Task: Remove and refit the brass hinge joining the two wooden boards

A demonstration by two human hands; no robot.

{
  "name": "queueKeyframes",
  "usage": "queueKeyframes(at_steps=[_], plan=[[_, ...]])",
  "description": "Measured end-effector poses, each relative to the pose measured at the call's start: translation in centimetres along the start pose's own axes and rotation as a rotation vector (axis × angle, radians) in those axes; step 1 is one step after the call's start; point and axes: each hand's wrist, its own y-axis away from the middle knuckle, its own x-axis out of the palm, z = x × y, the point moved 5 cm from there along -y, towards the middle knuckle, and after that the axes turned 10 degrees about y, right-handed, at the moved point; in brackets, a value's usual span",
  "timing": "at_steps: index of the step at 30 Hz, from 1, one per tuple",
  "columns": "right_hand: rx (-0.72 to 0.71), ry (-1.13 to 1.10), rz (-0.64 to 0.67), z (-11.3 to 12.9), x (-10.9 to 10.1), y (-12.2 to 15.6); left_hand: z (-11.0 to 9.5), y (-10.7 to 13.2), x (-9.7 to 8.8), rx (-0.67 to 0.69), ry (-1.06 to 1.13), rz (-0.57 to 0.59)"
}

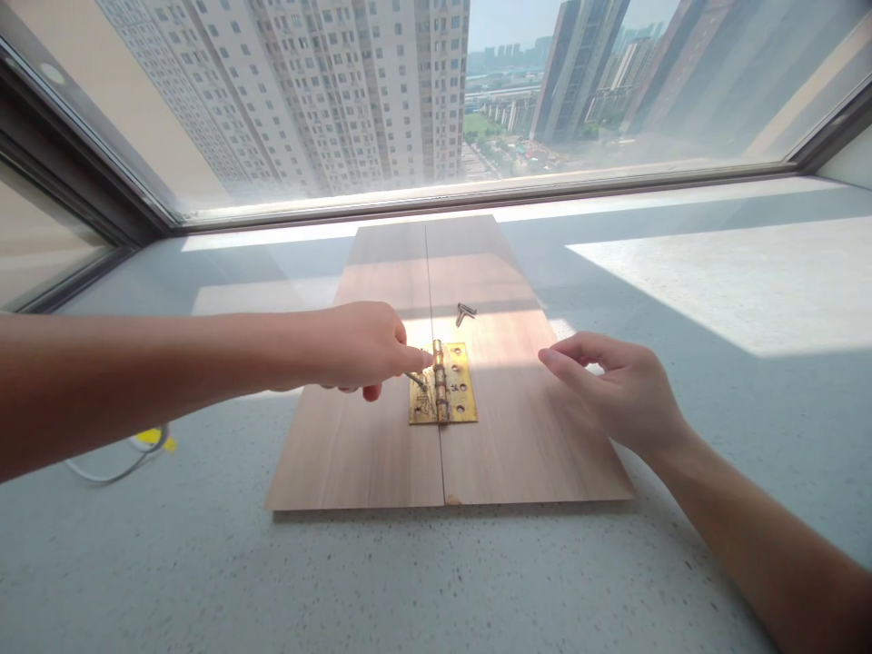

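A brass hinge (464,386) lies unfolded across the seam between two wooden boards, with bare screw holes in its right leaf. My left hand (361,350) is closed above the left leaf, its index finger reaching the hinge's barrel. From under its fingers a thin metal shaft (415,380) slants down to that leaf; the rest of it is hidden in the hand. My right hand (613,377) is at the edge of the right board (531,445), thumb and forefinger pinched together. What they hold, if anything, is hidden. Several loose screws (465,313) lie just beyond the hinge.
The left board (354,463) and the right one lie side by side on a pale speckled sill (436,581). A window frame (477,193) runs behind them. On the left, a white cable (113,477) curls by a yellow item (148,437), partly under my forearm.
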Motion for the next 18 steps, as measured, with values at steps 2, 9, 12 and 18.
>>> queueKeyframes(at_steps=[2,9,12,18], plan=[[0.003,-0.003,-0.002,0.0,0.0,0.1,-0.4,0.1,0.2,-0.001,-0.046,0.017],[0.001,-0.002,0.011,-0.1,0.1,0.0,-2.2,1.3,0.4,0.378,-0.509,-0.091],[-0.006,0.003,0.012,0.0,0.0,0.1,-0.3,0.8,-0.4,0.119,-0.171,-0.123],[-0.015,-0.002,0.016,0.2,-0.1,0.2,0.2,0.0,0.8,0.014,-0.008,-0.008]])
